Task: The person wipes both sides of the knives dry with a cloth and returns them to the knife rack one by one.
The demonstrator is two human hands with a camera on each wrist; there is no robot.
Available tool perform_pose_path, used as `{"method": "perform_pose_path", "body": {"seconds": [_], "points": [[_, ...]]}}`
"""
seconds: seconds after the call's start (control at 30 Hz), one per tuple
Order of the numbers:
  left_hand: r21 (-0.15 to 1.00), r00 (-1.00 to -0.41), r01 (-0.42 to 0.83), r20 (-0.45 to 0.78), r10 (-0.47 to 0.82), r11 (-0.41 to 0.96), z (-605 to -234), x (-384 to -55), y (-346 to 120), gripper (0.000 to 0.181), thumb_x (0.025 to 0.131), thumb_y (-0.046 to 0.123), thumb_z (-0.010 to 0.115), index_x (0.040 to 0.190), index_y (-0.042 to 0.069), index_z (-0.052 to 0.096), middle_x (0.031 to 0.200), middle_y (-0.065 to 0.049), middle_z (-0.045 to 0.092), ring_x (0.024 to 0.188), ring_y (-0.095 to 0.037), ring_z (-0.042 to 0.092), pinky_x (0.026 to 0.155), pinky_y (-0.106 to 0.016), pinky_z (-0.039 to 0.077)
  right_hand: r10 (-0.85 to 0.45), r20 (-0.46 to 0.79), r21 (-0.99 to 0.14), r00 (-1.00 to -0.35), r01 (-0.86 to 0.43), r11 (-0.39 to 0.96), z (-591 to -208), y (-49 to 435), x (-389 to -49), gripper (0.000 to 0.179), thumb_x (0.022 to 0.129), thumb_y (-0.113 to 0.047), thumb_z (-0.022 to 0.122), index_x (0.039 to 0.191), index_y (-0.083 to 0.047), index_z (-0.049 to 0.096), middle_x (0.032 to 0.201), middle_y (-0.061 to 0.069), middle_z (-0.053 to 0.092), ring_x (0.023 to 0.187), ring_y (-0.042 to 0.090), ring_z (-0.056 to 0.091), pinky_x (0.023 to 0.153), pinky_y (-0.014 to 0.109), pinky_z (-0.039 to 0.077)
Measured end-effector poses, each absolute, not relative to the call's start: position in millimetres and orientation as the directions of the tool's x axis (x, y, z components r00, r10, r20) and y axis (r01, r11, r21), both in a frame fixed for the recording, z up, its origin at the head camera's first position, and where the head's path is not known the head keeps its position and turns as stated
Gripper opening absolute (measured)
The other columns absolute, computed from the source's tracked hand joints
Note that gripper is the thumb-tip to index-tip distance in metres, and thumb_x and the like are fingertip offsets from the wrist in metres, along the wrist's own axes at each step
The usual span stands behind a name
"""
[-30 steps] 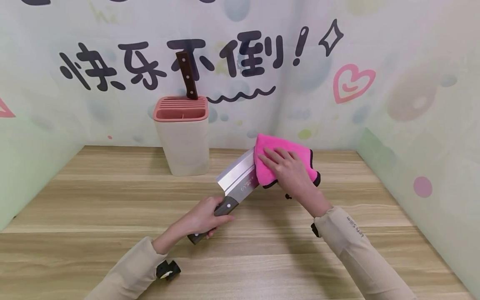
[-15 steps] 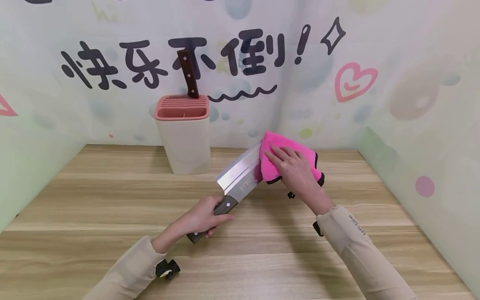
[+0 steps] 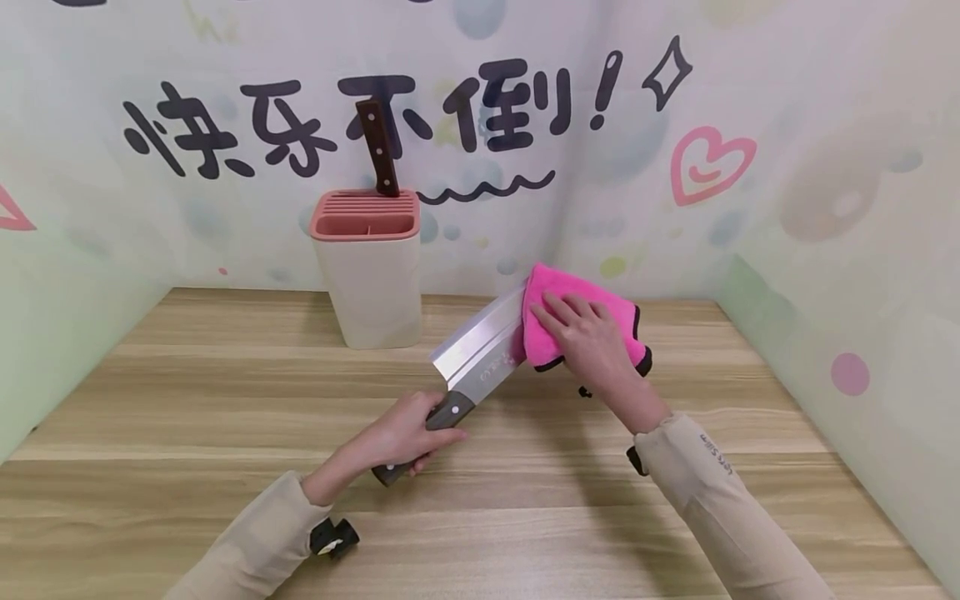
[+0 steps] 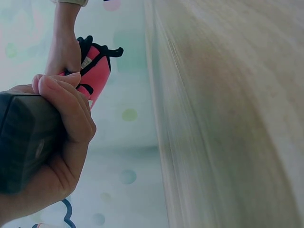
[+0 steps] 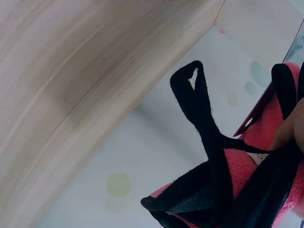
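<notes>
My left hand [image 3: 405,429] grips the dark handle of a cleaver [image 3: 483,337], its broad steel blade angled up and to the right above the table. Over the far end of the blade lies a folded pink cloth [image 3: 538,337] with black edging, hiding the tip. My right hand [image 3: 592,337] holds that cloth around the blade, fingers on top. In the right wrist view the thumb presses the cloth [image 5: 240,171] from the other side, and a black loop [image 5: 190,90] hangs from it. The left wrist view shows fingers [image 4: 71,107] wrapped round the handle [image 4: 28,142].
A white knife block [image 3: 375,292] with a pink slotted top stands at the back, left of the blade. One brown-handled knife [image 3: 378,150] sticks up from it. The wooden table [image 3: 187,400] meets printed fabric walls [image 3: 637,208] at the back and sides.
My right hand and the cloth have slid a little to the right along the blade toward its tip, baring more steel. My left hand keeps its grip on the handle, almost still.
</notes>
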State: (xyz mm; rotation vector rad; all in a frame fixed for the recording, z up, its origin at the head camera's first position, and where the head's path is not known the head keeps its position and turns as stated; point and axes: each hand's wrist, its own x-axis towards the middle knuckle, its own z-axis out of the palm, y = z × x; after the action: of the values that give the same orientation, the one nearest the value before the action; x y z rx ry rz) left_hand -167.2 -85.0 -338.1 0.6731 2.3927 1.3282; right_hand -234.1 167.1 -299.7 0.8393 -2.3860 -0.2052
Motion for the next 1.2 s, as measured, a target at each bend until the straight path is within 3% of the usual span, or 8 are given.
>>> {"method": "perform_pose_path", "body": {"seconds": [0.5, 1.2], "points": [[0.845, -0.833, 0.258, -0.052, 0.552, 0.468, -340, -168, -85, 0.019, 0.085, 0.013, 0.06, 0.079, 0.002, 0.046, 0.042, 0.001, 0.044, 0.03, -0.006, 0.042, 0.031, -0.029, 0.042, -0.675, 0.437, 0.411, -0.595, -0.535, 0.738, -300, 152, -224, 0.049, 0.075, -0.002, 0.068, 0.122, -0.012, 0.055, 0.122, 0.01, 0.054, 0.108, 0.029, 0.048, 0.081, 0.042, 0.046], [0.872, -0.83, 0.222, -0.066, 0.553, 0.437, -343, -170, -84, 0.019, 0.086, 0.014, 0.059, 0.083, 0.001, 0.046, 0.044, 0.0, 0.043, 0.031, -0.007, 0.042, 0.031, -0.028, 0.041, -0.82, 0.365, 0.555, -0.441, -0.604, 0.572, -304, 131, -209, 0.053, 0.072, -0.007, 0.072, 0.122, -0.016, 0.055, 0.12, 0.005, 0.056, 0.106, 0.023, 0.051, 0.084, 0.034, 0.046]]}}
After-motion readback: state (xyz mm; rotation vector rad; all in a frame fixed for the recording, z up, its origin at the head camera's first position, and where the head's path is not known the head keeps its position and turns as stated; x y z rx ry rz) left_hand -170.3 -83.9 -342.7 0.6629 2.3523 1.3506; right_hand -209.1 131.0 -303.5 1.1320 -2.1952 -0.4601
